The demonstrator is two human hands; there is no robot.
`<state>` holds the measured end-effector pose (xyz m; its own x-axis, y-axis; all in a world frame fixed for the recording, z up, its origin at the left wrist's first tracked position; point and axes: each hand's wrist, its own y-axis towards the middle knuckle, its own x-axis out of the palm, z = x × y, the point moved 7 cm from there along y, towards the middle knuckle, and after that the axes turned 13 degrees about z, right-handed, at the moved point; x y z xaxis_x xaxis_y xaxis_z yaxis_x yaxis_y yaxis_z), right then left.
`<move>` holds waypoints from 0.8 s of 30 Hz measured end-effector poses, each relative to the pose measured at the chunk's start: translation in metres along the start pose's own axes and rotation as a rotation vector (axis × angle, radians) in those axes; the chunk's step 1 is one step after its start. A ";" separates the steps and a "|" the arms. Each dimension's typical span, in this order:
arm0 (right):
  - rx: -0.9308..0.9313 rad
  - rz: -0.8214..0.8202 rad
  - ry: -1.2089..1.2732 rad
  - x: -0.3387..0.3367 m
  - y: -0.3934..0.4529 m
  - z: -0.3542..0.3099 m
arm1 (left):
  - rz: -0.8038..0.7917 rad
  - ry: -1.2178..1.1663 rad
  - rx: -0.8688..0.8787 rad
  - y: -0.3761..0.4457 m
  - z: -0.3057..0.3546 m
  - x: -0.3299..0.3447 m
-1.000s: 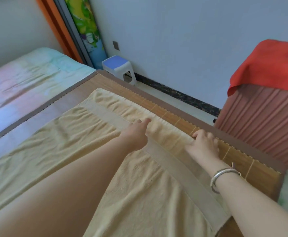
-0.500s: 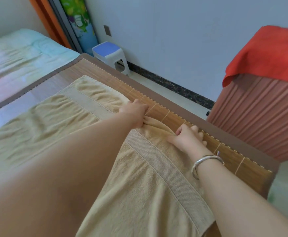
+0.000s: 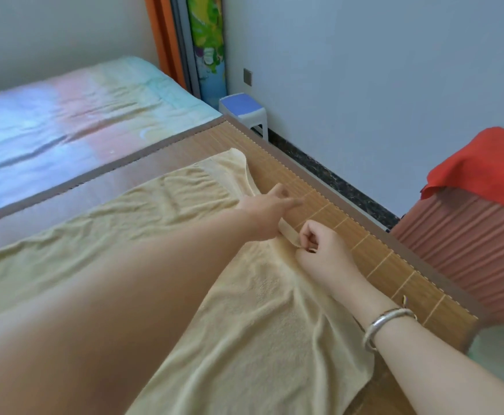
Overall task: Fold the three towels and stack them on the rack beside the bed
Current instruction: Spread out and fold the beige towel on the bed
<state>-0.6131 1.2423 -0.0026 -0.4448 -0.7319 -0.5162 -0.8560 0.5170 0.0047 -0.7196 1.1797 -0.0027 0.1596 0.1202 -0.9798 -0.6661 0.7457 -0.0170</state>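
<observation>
Bamboo mat: one towel, two hands.

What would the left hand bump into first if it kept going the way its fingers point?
Probably the brown edge strip of the woven bamboo mat; the left hand points right across it. Depth is unclear.

The towel is pale yellow terry cloth, matt and nubby, with a flatter woven band along its edge. Under it lies a bamboo mat of smooth slats, slightly glossy, edged with brown fabric tape. At 10 o'clock, the bedsheet is thin, creased cloth. The bracelet is polished metal. At 12 o'clock, the stool is smooth plastic.
</observation>
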 end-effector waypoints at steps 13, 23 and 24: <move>-0.018 -0.210 -0.199 0.013 -0.052 -0.125 | 0.124 -0.018 -0.273 -0.106 -0.093 -0.111; -0.208 -0.521 -0.180 0.143 -0.193 -0.293 | 0.452 -0.104 -0.466 -0.327 -0.221 -0.234; -0.212 -0.533 -0.170 0.158 -0.209 -0.308 | 0.477 -0.110 -0.482 -0.351 -0.232 -0.243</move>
<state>-0.5853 0.8815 0.1783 0.0937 -0.7758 -0.6240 -0.9913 -0.0143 -0.1310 -0.6939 0.7368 0.1946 -0.1757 0.4477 -0.8768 -0.9277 0.2227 0.2996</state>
